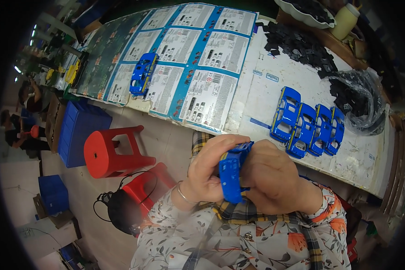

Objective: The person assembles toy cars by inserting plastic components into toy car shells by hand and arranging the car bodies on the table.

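Observation:
In front of my chest, a blue plastic toy car body [231,177] is tilted on end. My left hand [204,168] is closed round it, fingers over its top and thumb along its near side. My right hand [274,177] is curled shut against the car body's right side. Its fingertips are hidden, so what they pinch cannot be told. Several more blue car bodies [304,128] stand side by side on the table at the right. Another blue car body [143,74] rests on the printed card sheets [213,92] at the left.
Small black plastic pieces [297,42] lie heaped at the table's far right, beside a clear plastic bag [369,105] with more. A white tray [308,13] and a pale bottle [346,20] stand behind. Red stools [103,153] and a blue crate [78,130] are at left.

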The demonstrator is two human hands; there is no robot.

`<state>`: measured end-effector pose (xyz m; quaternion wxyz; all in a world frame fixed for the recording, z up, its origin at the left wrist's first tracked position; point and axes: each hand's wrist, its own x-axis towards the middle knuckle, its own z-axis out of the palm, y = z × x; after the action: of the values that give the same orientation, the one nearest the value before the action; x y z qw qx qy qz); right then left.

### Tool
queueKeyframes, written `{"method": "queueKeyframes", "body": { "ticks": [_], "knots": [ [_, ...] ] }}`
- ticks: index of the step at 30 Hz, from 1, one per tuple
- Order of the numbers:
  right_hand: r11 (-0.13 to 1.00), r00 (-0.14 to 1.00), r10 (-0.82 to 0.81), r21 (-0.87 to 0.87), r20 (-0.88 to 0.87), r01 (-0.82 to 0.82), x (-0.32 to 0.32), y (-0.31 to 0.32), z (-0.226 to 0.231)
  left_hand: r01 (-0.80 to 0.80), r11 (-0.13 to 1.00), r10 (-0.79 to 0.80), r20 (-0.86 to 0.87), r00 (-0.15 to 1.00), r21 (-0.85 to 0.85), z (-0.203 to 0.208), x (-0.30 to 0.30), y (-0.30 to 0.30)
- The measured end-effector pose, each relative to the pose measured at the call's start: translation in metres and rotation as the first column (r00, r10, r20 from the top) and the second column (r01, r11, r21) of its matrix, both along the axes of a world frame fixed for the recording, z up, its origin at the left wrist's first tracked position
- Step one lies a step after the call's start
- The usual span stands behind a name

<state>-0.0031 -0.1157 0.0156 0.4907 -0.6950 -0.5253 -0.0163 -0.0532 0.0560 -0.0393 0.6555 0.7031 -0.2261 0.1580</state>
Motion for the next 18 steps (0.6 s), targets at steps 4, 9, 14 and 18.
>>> {"method": "queueKeyframes", "body": {
  "ticks": [4, 9, 14, 18],
  "knots": [
    [0.999, 0.933, 0.021, -0.019, -0.359, -0.030, 0.008, -0.001, -0.013, 0.019, 0.999, -0.026, -0.165, 0.986, -0.043, -0.003, -0.004, 0.001],
    [0.995, 0.447, 0.041, 0.078, -0.894, 0.063, 0.004, 0.009, -0.024, 0.017, 0.995, 0.010, -0.277, 0.961, 0.093, 0.006, 0.010, 0.007],
    [0.992, 0.622, -0.125, -0.097, -0.773, 0.079, 0.012, 0.000, -0.037, -0.079, 0.950, 0.145, -0.205, 0.968, 0.301, 0.005, 0.045, 0.027],
    [0.925, 0.854, -0.378, -0.175, -0.358, 0.336, 0.014, -0.022, -0.027, -0.249, 0.774, 0.435, -0.205, 0.877, 0.582, 0.001, 0.088, 0.064]
  ]
}}
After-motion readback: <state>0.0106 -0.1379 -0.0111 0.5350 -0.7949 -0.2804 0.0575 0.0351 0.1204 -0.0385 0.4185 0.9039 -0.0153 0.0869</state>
